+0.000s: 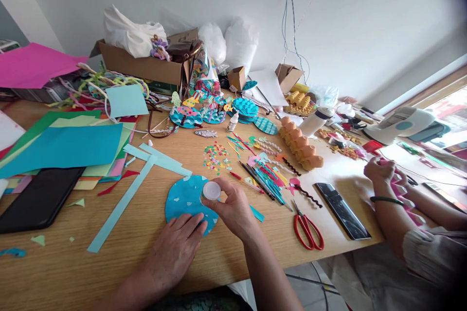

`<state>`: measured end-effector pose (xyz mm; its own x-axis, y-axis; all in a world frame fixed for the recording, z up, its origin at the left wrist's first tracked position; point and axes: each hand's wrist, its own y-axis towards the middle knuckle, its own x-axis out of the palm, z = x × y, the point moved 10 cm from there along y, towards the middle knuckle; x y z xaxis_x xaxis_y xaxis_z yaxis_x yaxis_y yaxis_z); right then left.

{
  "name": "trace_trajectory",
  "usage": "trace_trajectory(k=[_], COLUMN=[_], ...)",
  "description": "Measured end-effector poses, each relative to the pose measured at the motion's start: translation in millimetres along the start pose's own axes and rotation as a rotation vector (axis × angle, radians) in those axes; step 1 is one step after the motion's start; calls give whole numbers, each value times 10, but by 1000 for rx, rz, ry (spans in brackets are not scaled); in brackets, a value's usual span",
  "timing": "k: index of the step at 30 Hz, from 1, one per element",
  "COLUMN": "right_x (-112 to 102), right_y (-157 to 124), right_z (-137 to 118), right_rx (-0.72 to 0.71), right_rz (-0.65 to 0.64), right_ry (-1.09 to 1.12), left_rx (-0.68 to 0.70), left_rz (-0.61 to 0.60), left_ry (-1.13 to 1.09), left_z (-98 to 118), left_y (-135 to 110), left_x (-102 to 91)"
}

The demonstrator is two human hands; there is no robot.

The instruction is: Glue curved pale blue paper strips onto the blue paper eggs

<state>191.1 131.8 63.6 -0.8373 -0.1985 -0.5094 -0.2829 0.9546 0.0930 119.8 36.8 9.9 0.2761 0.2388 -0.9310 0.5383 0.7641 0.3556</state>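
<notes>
A blue paper disc (183, 198) dotted with pale scraps lies on the wooden table (65, 272) in front of me. My left hand (175, 248) rests flat on the disc's near edge, fingers stretched out. My right hand (233, 209) is closed round a small white glue bottle (210, 191), held upside down with its tip on the disc. A long light-blue paper strip (120, 209) lies just left of the disc.
Red scissors (308, 231) and a black phone (342, 210) lie to the right. Another person's hands (381, 175) work on pink paper at the right edge. Coloured paper sheets (65, 146), a black tablet (38, 199), confetti (215, 158) and a cardboard box (142, 65) crowd the table.
</notes>
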Motion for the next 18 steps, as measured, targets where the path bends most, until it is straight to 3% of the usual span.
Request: trace_trajectory(k=[18], right_x=[-19], right_y=[19], right_z=[1], right_rx=[-9], right_rz=[13], right_ry=[-5], left_rx=[-5], left_rz=[-29], left_ry=[7], left_z=[5], left_y=[6], left_x=[33])
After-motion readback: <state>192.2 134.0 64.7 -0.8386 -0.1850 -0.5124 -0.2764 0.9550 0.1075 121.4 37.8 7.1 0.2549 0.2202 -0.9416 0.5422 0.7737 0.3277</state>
